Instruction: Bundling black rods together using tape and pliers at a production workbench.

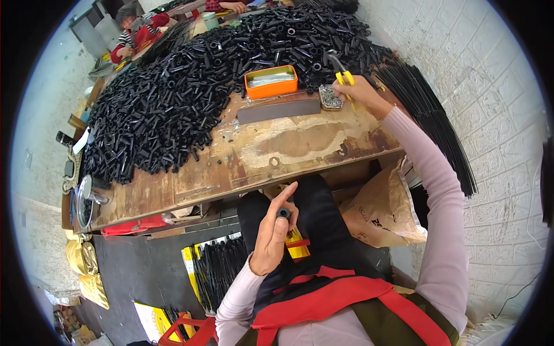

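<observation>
Above my lap, my left hand (272,233) is closed around a short black tube (283,213), its round hollow end facing up. The index finger points up past it. Out over the table, my right hand (360,92) grips yellow-handled pliers (345,77), with their metal jaws directed away from me. Just beside that hand sits a small clear box (330,98) of tiny metal parts. An orange-rimmed tin (271,87) holding thin silvery rods stands left of it. A long grey block (279,111) lies in front of the tin.
A large heap of black tubes (156,104) covers the back and left of the wooden table (254,153). Thin black rods (433,115) lie along its right side. A brown sack (381,207) stands below. Another person (138,34) sits at the far left.
</observation>
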`<action>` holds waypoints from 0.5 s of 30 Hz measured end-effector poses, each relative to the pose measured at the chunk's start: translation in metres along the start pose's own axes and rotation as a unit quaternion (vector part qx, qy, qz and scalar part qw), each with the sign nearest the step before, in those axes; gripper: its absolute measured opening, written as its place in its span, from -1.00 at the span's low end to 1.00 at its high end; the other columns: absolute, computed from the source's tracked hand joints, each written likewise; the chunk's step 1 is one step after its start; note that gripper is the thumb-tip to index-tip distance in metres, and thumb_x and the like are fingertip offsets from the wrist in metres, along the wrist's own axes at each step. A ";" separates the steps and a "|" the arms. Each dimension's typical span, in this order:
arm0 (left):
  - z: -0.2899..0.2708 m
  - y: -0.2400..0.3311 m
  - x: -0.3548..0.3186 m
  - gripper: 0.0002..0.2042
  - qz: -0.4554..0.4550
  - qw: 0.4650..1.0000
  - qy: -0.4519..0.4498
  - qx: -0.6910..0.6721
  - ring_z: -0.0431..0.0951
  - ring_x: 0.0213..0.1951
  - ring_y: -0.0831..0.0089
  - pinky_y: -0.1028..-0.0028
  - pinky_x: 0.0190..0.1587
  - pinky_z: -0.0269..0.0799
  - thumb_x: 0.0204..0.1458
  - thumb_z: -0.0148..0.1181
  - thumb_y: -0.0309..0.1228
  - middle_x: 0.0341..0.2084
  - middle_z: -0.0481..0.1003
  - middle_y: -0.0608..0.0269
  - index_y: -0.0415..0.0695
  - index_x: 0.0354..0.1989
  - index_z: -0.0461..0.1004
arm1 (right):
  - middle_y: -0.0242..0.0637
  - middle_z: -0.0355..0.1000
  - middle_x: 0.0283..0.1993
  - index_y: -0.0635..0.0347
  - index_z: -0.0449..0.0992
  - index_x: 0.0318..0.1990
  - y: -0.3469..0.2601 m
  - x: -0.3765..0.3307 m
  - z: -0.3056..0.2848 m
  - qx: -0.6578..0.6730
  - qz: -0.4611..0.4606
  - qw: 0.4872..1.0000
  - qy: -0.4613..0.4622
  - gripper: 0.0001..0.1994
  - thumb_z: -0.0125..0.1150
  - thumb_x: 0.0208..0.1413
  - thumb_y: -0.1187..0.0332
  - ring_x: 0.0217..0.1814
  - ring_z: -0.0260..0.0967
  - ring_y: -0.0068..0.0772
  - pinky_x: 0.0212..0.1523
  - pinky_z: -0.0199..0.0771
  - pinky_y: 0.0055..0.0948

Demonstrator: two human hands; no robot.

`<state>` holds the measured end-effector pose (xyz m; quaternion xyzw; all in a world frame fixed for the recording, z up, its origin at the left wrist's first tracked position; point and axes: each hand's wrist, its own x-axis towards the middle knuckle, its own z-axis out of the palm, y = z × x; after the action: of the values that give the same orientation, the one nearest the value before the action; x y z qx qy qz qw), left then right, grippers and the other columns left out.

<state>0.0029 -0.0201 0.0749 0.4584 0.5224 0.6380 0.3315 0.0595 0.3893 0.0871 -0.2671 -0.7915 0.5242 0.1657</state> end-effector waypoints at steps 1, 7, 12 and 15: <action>-0.001 0.003 -0.003 -0.29 0.000 1.000 0.005 -0.011 0.18 -0.45 0.61 0.60 -0.35 0.09 0.27 -0.19 0.09 -0.46 0.25 0.34 -0.30 0.35 0.07 | -0.41 0.47 -0.45 0.28 0.54 -0.31 -0.011 -0.018 0.010 0.069 0.000 0.998 -0.002 -0.83 0.26 0.13 0.33 -0.45 0.38 -0.67 -0.46 0.40 -0.60; 0.004 0.012 -0.016 -0.38 -0.017 0.992 0.085 -0.088 0.20 -0.45 0.63 0.62 -0.38 0.08 0.28 -0.10 0.01 -0.51 0.26 0.39 -0.33 0.25 0.23 | -0.35 0.45 -0.36 0.28 0.48 -0.19 -0.097 -0.162 0.095 0.220 -0.011 0.966 -0.131 -0.84 0.23 0.16 0.39 -0.38 0.40 -0.59 -0.36 0.40 -0.57; 0.007 0.025 -0.028 -0.47 0.040 0.994 0.014 -0.101 0.14 -0.46 0.65 0.63 -0.39 0.07 0.36 -0.26 -0.11 -0.52 0.22 0.43 -0.32 0.27 0.21 | -0.27 0.45 -0.29 0.33 0.47 -0.19 -0.120 -0.241 0.145 0.211 -0.064 0.965 -0.142 -0.89 0.18 0.15 0.52 -0.31 0.46 -0.50 -0.37 0.40 -0.57; 0.007 0.034 -0.039 -0.46 0.023 0.994 0.024 -0.100 0.16 -0.44 0.64 0.63 -0.36 0.09 0.36 -0.26 -0.09 -0.52 0.24 0.43 -0.32 0.27 0.22 | -0.19 0.43 -0.21 0.34 0.44 -0.23 -0.124 -0.256 0.160 0.263 -0.127 0.949 -0.116 -0.91 0.19 0.12 0.58 -0.31 0.47 -0.44 -0.35 0.45 -0.53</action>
<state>0.0252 -0.0609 0.0991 0.4192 0.4531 0.7052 0.3489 0.1468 0.0801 0.1423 -0.0483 -0.6668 0.7156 0.2024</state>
